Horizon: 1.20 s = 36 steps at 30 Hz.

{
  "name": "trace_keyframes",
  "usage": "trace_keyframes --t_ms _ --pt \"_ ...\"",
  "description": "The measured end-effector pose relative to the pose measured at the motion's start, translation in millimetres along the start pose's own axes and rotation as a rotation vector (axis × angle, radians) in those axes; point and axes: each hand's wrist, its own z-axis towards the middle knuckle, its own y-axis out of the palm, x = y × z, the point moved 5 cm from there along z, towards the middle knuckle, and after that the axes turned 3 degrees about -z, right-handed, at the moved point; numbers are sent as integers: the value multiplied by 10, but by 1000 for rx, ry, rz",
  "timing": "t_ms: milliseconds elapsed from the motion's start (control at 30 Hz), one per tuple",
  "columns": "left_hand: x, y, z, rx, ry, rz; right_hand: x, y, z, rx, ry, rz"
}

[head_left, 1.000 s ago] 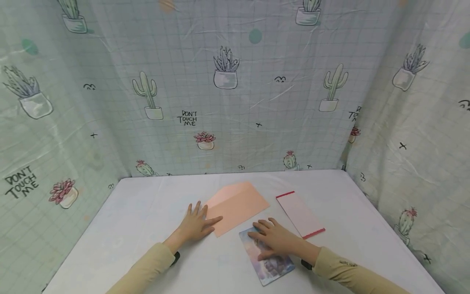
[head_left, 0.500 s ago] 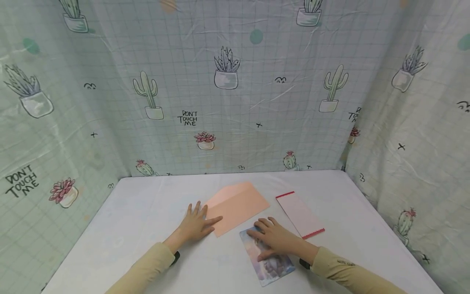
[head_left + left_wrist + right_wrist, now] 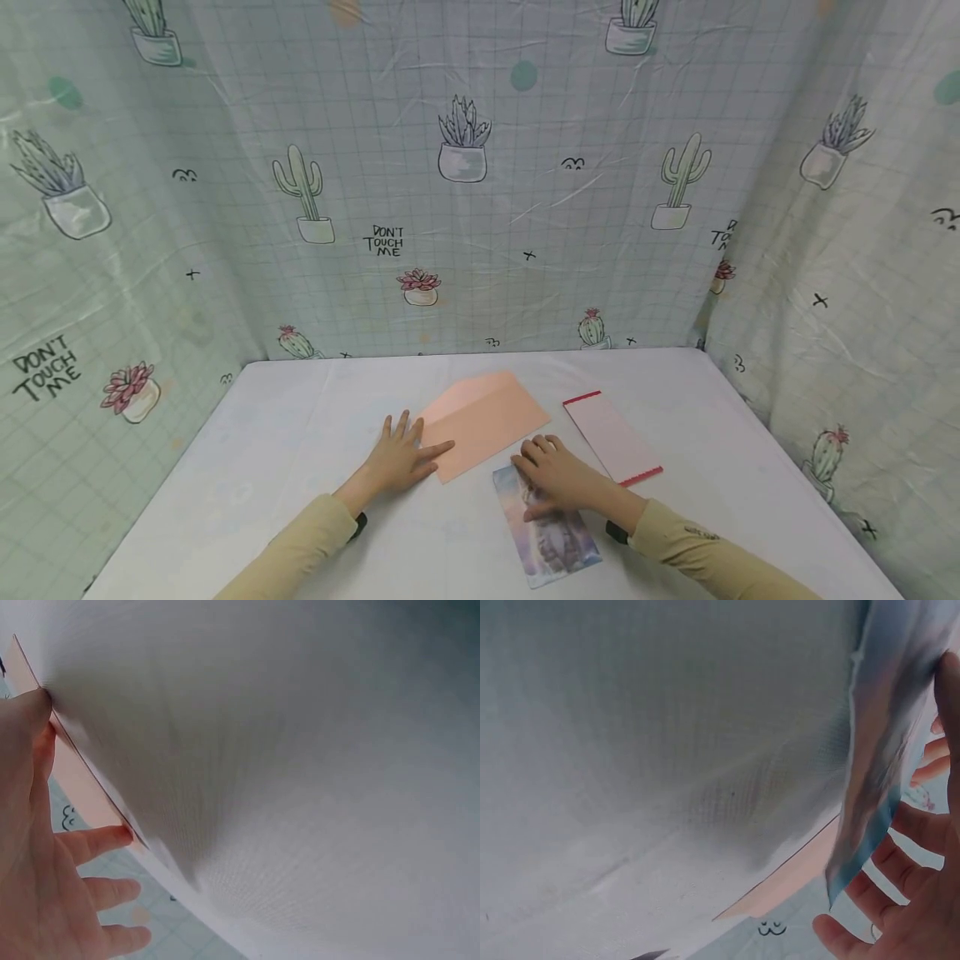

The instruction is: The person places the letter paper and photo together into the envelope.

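Note:
A peach envelope [image 3: 483, 425] lies flat on the table with its flap unfolded along the far side. My left hand [image 3: 397, 458] rests on its left end, fingers spread and straight; in the left wrist view, the thumb and a finger touch the envelope's edge. Closer to me and to the right is a picture postcard [image 3: 555, 546] in blue, pink and violet. My right hand [image 3: 566, 483] holds it near its far end, thumb on the printed face and curled fingers at the far edge. In the right wrist view the postcard [image 3: 885, 735] looks bent and raised off the table.
To the right of the envelope lies a pale pink slip [image 3: 611, 437] with red strips at both short ends. The white table [image 3: 300, 433] is enclosed at the back and sides by a cactus-print curtain [image 3: 525, 208].
The right hand's fingers have curled in at the postcard's far end, and the postcard has shifted and turned slightly. My left hand and the envelope stay put.

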Motion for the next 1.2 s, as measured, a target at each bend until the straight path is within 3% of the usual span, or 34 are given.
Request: trace_keyframes --t_ms 167,400,700,900,1200 --pt "24 -41 7 -37 -28 12 14 -52 9 46 -4 29" --pt "29 -39 26 -112 -59 61 21 -107 36 22 -12 48" --pt "27 -33 28 -100 -55 54 108 -172 107 74 -59 28" --pt "38 -52 22 -83 -47 57 300 -274 179 48 -13 263" --pt "17 -31 28 -98 -55 69 634 -319 191 -92 107 700"
